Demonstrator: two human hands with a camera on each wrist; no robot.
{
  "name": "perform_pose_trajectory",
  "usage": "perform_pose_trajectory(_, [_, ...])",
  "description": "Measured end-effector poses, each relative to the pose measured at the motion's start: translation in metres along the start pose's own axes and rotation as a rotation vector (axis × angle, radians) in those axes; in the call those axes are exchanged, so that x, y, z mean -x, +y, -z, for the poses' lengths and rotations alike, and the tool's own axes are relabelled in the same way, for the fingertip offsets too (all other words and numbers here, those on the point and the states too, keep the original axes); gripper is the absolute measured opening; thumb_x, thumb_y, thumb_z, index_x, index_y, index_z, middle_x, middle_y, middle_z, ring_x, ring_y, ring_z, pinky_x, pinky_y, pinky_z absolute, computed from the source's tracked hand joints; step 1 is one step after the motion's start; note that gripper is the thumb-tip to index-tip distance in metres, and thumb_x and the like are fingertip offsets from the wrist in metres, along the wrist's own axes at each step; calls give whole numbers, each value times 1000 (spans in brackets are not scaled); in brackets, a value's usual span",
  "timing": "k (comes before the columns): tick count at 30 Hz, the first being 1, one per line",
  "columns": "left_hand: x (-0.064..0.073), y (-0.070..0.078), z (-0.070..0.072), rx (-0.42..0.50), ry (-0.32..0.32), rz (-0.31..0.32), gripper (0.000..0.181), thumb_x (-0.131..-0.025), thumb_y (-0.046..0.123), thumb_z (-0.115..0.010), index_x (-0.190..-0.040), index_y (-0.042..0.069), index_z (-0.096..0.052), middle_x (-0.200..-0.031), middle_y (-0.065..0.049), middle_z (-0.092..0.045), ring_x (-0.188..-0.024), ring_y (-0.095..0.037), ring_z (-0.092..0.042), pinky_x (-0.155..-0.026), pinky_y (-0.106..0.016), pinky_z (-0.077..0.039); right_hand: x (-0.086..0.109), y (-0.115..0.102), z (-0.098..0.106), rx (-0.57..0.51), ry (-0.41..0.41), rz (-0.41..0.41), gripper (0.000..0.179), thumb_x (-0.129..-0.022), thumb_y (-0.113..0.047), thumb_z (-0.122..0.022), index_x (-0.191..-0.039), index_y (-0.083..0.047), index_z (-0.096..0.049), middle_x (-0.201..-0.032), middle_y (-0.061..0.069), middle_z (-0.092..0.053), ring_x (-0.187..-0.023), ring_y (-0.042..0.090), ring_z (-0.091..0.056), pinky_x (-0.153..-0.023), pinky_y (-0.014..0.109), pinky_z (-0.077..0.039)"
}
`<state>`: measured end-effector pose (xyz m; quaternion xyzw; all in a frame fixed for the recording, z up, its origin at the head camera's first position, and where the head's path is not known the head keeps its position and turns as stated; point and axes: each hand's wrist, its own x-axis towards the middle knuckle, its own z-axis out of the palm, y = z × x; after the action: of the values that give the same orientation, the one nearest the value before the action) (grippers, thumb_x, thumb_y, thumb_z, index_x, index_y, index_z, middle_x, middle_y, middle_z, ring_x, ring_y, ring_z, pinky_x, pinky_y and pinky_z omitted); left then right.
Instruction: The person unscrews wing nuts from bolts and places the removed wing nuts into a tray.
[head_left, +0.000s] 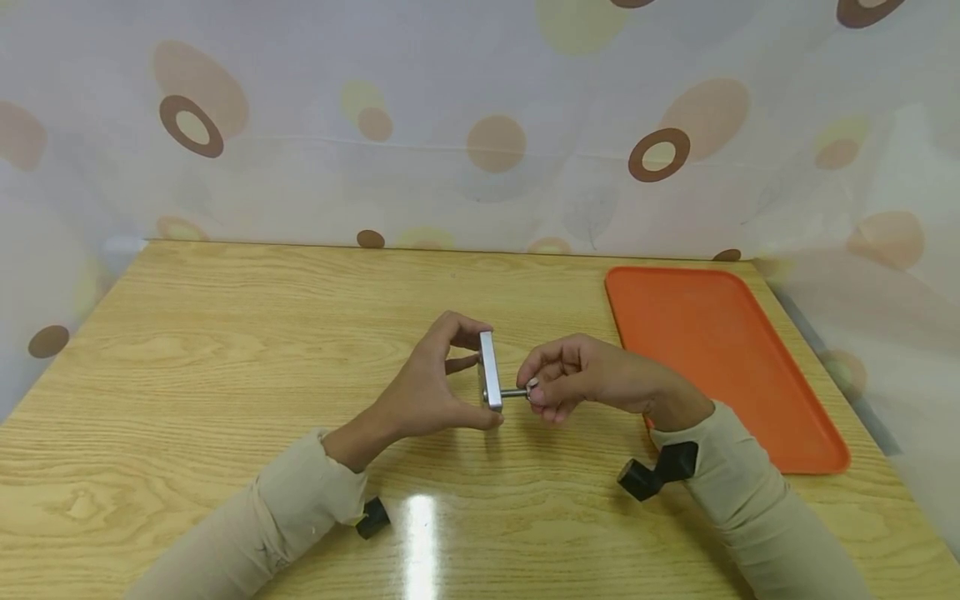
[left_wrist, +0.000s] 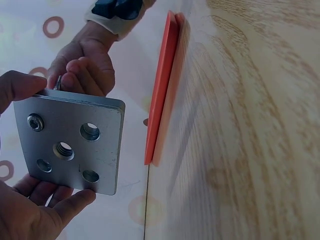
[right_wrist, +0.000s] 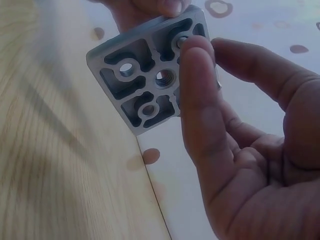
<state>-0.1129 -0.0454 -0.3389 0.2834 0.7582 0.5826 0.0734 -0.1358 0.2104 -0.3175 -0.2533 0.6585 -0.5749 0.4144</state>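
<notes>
A square metal plate (head_left: 490,367) is held upright above the table, gripped by its edges between the thumb and fingers of my left hand (head_left: 435,390). Its flat face (left_wrist: 102,155) has several round holes, the middle one threaded. A socket-head bolt (left_wrist: 35,122) sits in one corner hole, and its shank (head_left: 514,392) sticks out to the right. My right hand (head_left: 577,375) pinches at the shank's free end, where a small shiny metal piece (head_left: 532,384) shows; its kind is unclear. In the right wrist view, the plate's ribbed side (right_wrist: 120,50) faces this hand, whose fingers cover the bolt's end.
An orange tray (head_left: 697,333) lies on the right side of the wooden table (head_left: 225,358). A patterned sheet (head_left: 450,83) hangs behind the table and along its sides. Dark devices (head_left: 660,472) are strapped at the wrists.
</notes>
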Motion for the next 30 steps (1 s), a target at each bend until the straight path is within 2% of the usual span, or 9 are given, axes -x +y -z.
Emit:
perform_pose_trajectory(3, [1,1,0,-1,1,4,83,-63,3,-87,-134,4,-44,-133,-18,-47,-122,-26,-50,-111,-44,-51,-1,0,0,28,11,9,18,-98,-10,-60,-114,-1,-60,-90,-4,-72,-77,6,-67,-72,25,-63])
perform_pose_trajectory(6, [1,1,1,-4,2,3,83,-63,4,-87,-134,4,-44,-132,-15,-47,-122,-26,-50,-111,-43,-51,-2,0,0,32,49,-28,24,-103,-19,-54,-116,1,-60,-89,-1,-72,-76,8,-69,-72,27,-64])
perform_pose_trajectory(8, [1,1,1,-8,2,2,83,-63,4,-87,-134,4,-44,-131,-14,-47,-122,-26,-50,-111,-43,-51,-3,0,0,-7,73,-71,30,-105,-27,-49,-113,-1,-63,-87,-1,-72,-73,8,-70,-70,27,-64])
perform_pose_trajectory(12, [1,1,1,-9,3,-4,83,-63,4,-87,-134,3,-44,-131,-14,-47,-122,-26,-50,-110,-44,-51,-6,3,-2,-104,79,-144,36,-108,-30,-42,-98,-7,-68,-77,-2,-74,-65,5,-70,-62,22,-63])
perform_pose_trajectory(15, [1,1,1,-8,7,-12,83,-63,3,-86,-134,3,-44,-132,-18,-47,-121,-27,-51,-110,-46,-52,-8,5,-3,-120,70,-169,37,-107,-28,-44,-89,-6,-69,-73,-3,-74,-62,4,-70,-59,21,-62])
perform_pose_trajectory(17, [0,1,1,-7,7,-21,83,-63,3,-86,-134,2,-44,-132,-20,-47,-121,-28,-51,-109,-47,-52,-8,5,-3,-115,63,-166,38,-106,-28,-45,-87,-6,-70,-72,-3,-74,-62,4,-70,-59,20,-62])
perform_pose_trajectory(26, [0,0,1,1,3,-17,82,-63,3,-86,-134,3,-44,-133,-20,-47,-121,-27,-51,-110,-45,-52,-5,3,-3,-97,15,-89,30,-105,-27,-49,-99,-6,-70,-79,-4,-75,-68,4,-71,-64,20,-62])
perform_pose_trajectory(30, [0,0,0,5,4,-9,82,-63,3,-86,-133,4,-44,-132,-16,-48,-121,-26,-50,-110,-45,-52,-2,1,-2,-55,2,-62,23,-104,-24,-53,-105,-7,-69,-85,-4,-74,-74,5,-71,-69,22,-63])
